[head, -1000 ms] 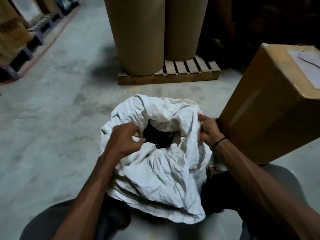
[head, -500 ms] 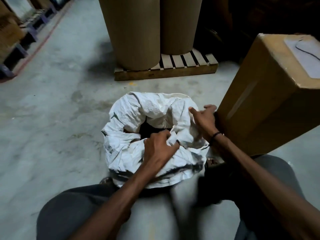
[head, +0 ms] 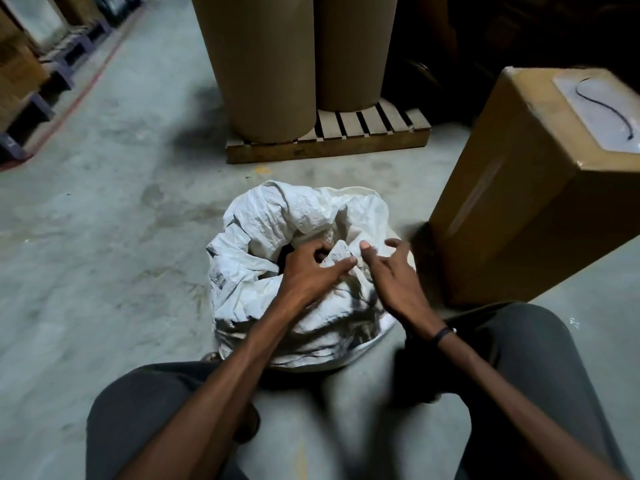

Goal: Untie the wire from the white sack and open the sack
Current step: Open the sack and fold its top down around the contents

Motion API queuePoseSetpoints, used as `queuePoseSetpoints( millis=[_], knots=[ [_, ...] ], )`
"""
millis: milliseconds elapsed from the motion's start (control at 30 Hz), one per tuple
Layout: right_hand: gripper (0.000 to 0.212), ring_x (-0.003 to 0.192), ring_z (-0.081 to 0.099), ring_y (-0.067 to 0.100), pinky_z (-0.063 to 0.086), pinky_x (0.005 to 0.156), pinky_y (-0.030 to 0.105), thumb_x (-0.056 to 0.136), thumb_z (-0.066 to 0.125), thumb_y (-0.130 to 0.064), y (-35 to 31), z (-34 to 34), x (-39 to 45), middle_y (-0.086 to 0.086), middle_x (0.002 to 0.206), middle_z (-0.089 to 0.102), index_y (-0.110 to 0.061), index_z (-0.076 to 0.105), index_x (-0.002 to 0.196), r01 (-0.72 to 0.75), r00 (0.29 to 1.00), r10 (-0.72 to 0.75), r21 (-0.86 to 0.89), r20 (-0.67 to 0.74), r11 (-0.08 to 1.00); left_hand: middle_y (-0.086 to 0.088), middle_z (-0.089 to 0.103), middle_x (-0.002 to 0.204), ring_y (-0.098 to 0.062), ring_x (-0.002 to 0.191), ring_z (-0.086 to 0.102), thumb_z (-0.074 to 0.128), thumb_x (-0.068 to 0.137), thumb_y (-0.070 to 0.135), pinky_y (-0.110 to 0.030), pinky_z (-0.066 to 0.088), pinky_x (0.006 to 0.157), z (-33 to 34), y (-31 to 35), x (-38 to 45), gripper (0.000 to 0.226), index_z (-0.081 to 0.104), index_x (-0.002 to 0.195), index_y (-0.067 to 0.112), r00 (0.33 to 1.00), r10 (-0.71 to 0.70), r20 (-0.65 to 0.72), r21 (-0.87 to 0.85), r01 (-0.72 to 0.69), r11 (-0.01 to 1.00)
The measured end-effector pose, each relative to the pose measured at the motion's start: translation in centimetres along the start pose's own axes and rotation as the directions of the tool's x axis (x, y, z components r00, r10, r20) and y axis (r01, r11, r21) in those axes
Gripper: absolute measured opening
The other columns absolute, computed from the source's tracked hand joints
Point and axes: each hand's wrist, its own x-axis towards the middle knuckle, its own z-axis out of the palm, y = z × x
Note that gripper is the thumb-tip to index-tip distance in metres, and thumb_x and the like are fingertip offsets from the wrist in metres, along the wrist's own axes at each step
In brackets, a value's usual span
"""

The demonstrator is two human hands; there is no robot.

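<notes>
The white sack point(head: 277, 216) stands on the concrete floor between my knees, its crumpled top rolled outward with a small dark opening near the middle. My left hand point(head: 311, 271) rests on the near rim and pinches a fold of the sack cloth between thumb and fingers. My right hand point(head: 391, 275) hovers just right of it over the sack's top, fingers spread and holding nothing. No wire shows anywhere on the sack.
A large cardboard box point(head: 526, 188) leans close on the right, almost touching the sack. Two tall brown cardboard rolls point(head: 263, 64) stand on a wooden pallet point(head: 329, 143) behind. Pallets with boxes point(head: 20, 81) line the far left. My knees frame the bottom.
My right hand let go of the sack's right rim and moved inward with fingers spread. My left hand shifted from the left rim to the near middle. The opening looks smaller.
</notes>
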Motion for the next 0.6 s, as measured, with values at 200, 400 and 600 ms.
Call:
queuePoseSetpoints(
  millis=[200,400,600],
  knots=[
    [0.056,0.077,0.063,0.019,0.051,0.068,0.032,0.092,0.073,-0.046,3.2,3.6,2.9,0.005,0.085,0.063,-0.025,0.032,0.124,-0.060,0.996,0.075,0.229,-0.058,0.972,-0.001,0.077,0.103,-0.010,0.098,0.070,0.062,0.084,-0.006,-0.015,0.053,0.074,-1.4,0.0,-0.4,0.032,0.076,0.110,0.007,0.957,-0.016,0.290,-0.193,0.074,0.978],
    [0.045,0.097,0.071,0.035,0.056,0.072,0.042,0.091,0.074,-0.033,5.3,2.7,6.4,0.015,0.095,0.063,-0.006,0.054,0.120,-0.253,0.954,0.299,0.549,0.006,0.796,0.006,0.067,0.110,-0.016,0.101,0.065,0.084,0.070,0.050,-0.034,0.052,0.088,-4.9,-0.9,-1.0,0.050,0.058,0.105,0.025,0.996,0.058,0.074,0.292,-0.077,0.953],
    [0.036,0.081,0.078,0.035,0.058,0.091,0.050,0.107,0.032,-0.004,1.4,-2.4,5.8,0.025,0.095,0.077,0.008,0.066,0.108,-0.316,0.931,0.301,0.871,0.208,0.377,0.009,0.048,0.151,-0.021,0.138,0.048,0.062,0.036,0.103,-0.050,0.036,0.115,-8.0,-4.1,-0.4,0.127,0.037,0.144,0.042,0.971,-0.176,0.163,0.597,0.045,0.801]
  ],
)
